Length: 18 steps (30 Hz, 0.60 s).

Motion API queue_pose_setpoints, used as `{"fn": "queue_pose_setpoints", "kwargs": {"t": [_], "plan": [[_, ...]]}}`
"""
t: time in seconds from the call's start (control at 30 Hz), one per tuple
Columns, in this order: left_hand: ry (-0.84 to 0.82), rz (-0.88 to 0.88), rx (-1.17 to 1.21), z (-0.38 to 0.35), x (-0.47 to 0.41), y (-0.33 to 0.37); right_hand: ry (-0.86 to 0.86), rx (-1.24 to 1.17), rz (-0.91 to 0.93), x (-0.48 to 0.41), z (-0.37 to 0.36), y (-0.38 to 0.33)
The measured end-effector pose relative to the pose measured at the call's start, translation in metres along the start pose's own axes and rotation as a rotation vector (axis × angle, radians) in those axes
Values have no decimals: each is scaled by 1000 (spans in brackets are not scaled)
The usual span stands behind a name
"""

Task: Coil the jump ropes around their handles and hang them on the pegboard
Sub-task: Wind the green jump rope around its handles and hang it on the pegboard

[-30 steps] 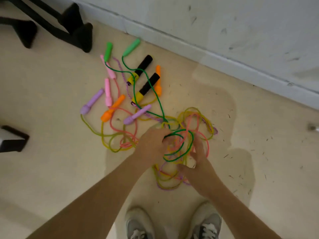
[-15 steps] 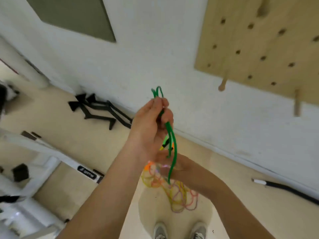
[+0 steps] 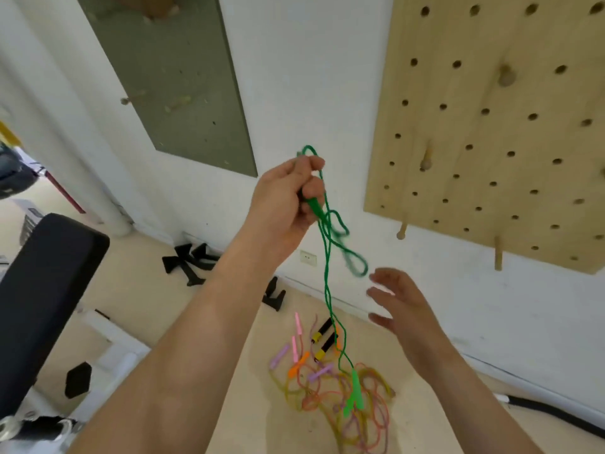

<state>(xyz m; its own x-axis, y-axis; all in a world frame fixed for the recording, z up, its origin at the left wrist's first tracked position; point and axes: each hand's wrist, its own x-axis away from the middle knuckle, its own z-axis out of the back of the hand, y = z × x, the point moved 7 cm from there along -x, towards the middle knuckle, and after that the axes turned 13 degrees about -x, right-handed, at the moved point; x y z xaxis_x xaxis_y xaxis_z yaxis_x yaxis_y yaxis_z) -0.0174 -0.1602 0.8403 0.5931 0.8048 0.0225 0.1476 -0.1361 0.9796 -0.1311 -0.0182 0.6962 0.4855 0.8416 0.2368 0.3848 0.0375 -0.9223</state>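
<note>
The left hand (image 3: 284,204) is raised in front of the white wall (image 3: 304,77) with its fingers closed around the green jump rope (image 3: 327,273), a short loop standing above the fist while the cord hangs down in two strands to the green handles (image 3: 355,393), which dangle just above the pile of other jump ropes (image 3: 314,375) on the beige floor (image 3: 196,322). The right hand (image 3: 397,306) is open with fingers spread, just beside a blurred loop of the green cord and not touching it. The wooden pegboard (image 3: 491,132) is mounted on the wall to the right, carrying several bare pegs (image 3: 425,158), and a black padded bench (image 3: 42,290) stands at the left.
</note>
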Motion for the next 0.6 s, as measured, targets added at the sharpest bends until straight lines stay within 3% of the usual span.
{"fn": "queue_pose_setpoints", "kwargs": {"t": [0.17, 0.23, 0.3, 0.43, 0.53, 0.6], "plan": [[-345, -36, -157, -19, 24, 6, -276, 204, 141, -18, -50, -22], [-339, -75, -180, -15, 26, 16, -305, 305, 108, -27, -67, -11], [-192, -158, -172, 3, 24, 36, -276, 311, 10, -27, -65, 11], [360, -292, -387, 78, 19, 68, -352, 239, -203, 8, -37, 44], [640, -168, -736, 134, 10, 46, -324, 67, -279, 21, -26, 31], [585, 46, -970, 152, 8, 7, -275, -143, -314, 24, -35, 12]]}}
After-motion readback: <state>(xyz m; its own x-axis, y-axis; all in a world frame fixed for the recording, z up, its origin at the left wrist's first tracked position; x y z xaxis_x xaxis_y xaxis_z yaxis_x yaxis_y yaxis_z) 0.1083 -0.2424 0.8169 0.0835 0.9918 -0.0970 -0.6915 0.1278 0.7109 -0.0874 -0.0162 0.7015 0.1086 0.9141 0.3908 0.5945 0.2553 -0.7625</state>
